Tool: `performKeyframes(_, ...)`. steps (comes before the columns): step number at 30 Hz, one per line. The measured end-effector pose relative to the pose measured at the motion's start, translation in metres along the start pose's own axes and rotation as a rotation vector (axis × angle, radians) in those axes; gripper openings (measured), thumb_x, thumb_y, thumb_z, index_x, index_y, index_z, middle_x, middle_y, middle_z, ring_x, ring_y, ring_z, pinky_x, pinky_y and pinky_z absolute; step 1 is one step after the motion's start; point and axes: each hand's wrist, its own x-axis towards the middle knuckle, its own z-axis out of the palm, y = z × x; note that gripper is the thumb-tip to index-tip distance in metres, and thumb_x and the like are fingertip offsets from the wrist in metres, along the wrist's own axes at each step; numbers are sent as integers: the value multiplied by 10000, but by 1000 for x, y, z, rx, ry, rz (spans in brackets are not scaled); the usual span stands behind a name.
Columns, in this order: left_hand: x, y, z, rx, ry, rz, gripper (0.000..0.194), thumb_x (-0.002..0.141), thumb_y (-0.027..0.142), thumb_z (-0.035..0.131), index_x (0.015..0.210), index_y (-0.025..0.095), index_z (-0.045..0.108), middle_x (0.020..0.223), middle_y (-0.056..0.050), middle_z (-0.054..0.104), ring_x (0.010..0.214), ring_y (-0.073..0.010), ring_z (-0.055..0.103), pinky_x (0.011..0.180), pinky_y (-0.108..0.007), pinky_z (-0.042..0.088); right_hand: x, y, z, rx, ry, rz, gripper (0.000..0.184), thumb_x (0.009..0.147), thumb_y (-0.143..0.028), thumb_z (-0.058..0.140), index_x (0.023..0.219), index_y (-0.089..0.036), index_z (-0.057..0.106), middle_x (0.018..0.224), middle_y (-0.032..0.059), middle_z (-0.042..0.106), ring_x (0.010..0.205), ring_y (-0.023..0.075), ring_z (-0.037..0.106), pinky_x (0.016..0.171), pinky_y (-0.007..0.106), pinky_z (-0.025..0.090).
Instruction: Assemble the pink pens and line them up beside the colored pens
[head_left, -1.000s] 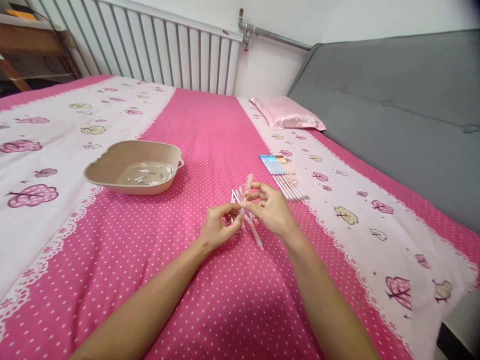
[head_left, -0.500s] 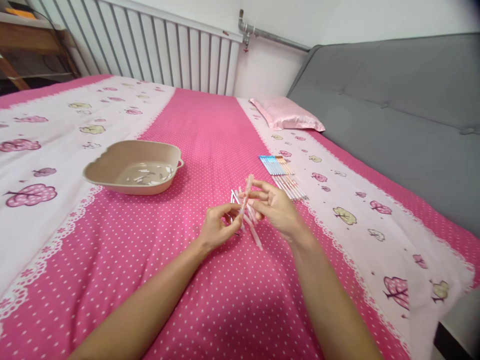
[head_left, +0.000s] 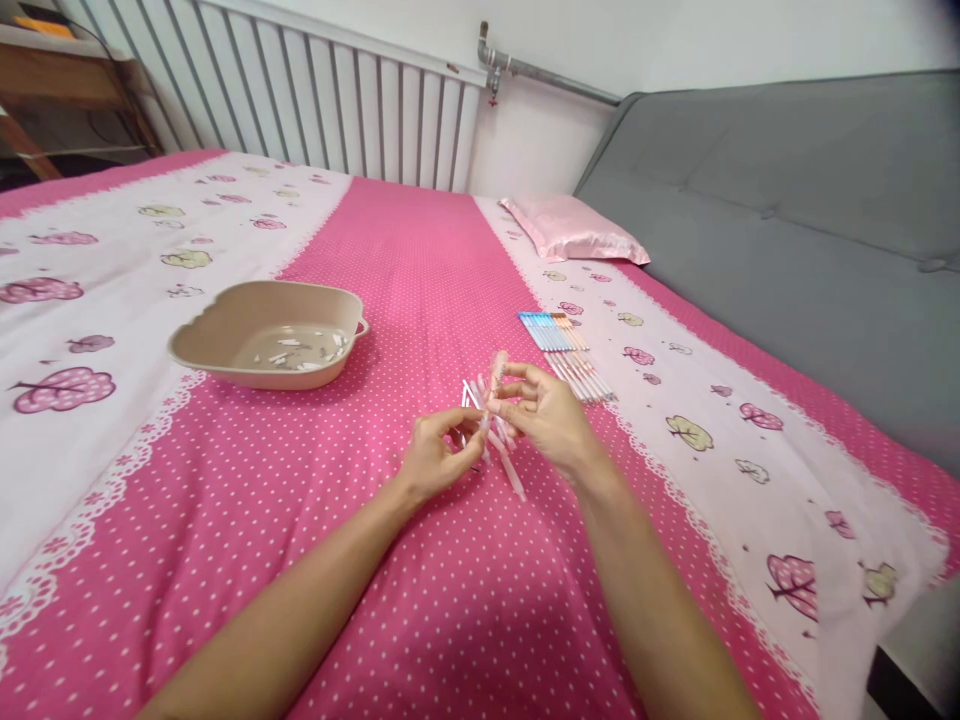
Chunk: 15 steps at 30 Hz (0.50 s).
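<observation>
My left hand (head_left: 444, 448) pinches the lower end of a pale pink, translucent pen (head_left: 498, 368) between thumb and fingertips. Higher up the same pen, my right hand (head_left: 551, 415) has its thumb and fingers closed on it. The pen stands tilted, with its top end above my fingers. Beneath and behind both hands lies a loose pile of pink pens (head_left: 513, 474) and thin white sticks (head_left: 468, 392), partly covered by my fingers. Just beyond my right hand, pens with blue and orange ends (head_left: 553, 331) lie side by side, above a second row of whitish pens (head_left: 581, 377).
To the left a beige basin (head_left: 262, 378) holds several small white pieces. A pink pillow (head_left: 574, 230) rests near the grey headboard (head_left: 772, 200). The dotted pink bedspread (head_left: 420, 620) lies under everything. A white radiator (head_left: 337, 100) stands behind the bed.
My right thumb has come in onto the pen and now presses on its middle, near my left fingertips. The left hand, basin and rows of pens stay put.
</observation>
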Motion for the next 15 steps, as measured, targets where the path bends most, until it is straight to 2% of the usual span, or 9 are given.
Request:
performKeyframes(8,1,1,0,-8,2,-13,140,814,215,551,831,139,667,614,-10,685,504,-93,596,519,-198,457,1,2,3,-130,74,-70,506,688,-272,735,1143,-165,542,843,19,623,481,57,522,455,209,460)
performKeyframes(12,1,1,-1,-15,-3,-12,140,804,201,553,843,133,669,608,-11,683,502,-94,596,517,-198,457,0,2,1,-1,-3,-45,585,689,-266,731,1222,-186,502,1015,67,629,508,54,530,454,207,456)
performKeyframes(15,1,1,-1,-6,-3,-27,150,791,187,560,865,120,673,628,-25,687,518,-101,604,528,-206,465,-2,-1,-1,99,-66,-10,562,722,-225,694,1242,-182,487,1067,92,635,520,49,519,448,196,434)
